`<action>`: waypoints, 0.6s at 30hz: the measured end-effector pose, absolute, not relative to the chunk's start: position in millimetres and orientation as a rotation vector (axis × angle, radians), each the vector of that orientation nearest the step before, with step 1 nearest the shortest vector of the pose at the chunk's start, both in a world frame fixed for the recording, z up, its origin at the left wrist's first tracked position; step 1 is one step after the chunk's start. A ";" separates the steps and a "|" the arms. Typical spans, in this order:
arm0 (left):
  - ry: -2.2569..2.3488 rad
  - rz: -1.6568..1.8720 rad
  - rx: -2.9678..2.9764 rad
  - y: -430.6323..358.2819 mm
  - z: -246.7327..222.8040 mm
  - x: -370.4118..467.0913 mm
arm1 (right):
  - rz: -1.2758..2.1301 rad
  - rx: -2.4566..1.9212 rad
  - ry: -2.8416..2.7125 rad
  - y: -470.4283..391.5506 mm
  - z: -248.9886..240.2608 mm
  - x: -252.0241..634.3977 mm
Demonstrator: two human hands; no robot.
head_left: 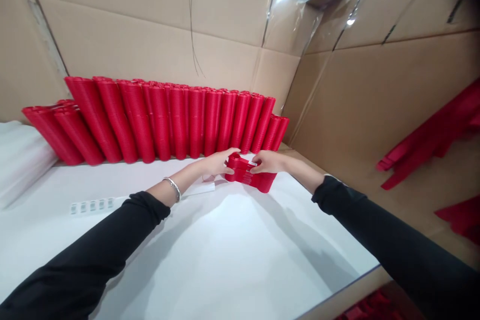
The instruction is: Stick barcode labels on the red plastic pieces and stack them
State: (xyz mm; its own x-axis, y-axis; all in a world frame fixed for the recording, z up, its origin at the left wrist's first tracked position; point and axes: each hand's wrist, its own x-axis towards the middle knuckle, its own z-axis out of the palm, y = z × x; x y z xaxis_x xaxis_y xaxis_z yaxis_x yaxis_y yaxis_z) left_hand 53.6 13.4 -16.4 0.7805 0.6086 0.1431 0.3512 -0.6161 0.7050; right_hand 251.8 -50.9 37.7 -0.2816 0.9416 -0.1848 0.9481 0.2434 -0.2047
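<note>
A ribbed red ribbon bundle lies on the white tabletop in front of a row of upright red rolls. My left hand is closed on its left end, with thumb and fingers on either side. My right hand grips the bundle's upper right part, its fingers bent around the edge. Between the two hands a small white tag shows at the top of the bundle. The fingertips of both hands are partly hidden by the red material.
A strip of printed labels lies on the white table at left, beside clear plastic wrapping. Cardboard walls enclose the back and right. Red fabric strips hang at right, and more red material sits below the table edge.
</note>
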 end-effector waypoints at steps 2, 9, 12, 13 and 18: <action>0.669 0.491 2.317 14.2 -19.7 54.9 | -0.468 1.897 2.426 -53.9 38.5 251.0; 0.689 0.464 2.269 12.7 -17.5 55.5 | -0.604 1.955 2.325 -67.4 44.4 260.6; 0.746 0.499 2.178 4.4 -15.6 56.3 | -0.504 2.006 2.333 -73.0 44.1 262.3; 0.741 0.542 2.156 1.5 -15.4 57.0 | -0.422 2.048 2.374 -76.2 45.1 261.3; 0.661 0.600 2.134 1.2 -15.9 60.6 | -0.158 2.108 2.918 -101.0 53.7 235.8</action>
State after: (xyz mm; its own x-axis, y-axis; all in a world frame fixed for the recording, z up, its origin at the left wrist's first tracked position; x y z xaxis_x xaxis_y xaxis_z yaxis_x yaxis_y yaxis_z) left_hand 60.6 1.2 -15.9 0.7505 0.6327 0.1908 0.2504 -0.5394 0.8039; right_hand 235.8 -101.0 53.7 -0.2469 0.9174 0.3122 0.8783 0.3480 -0.3278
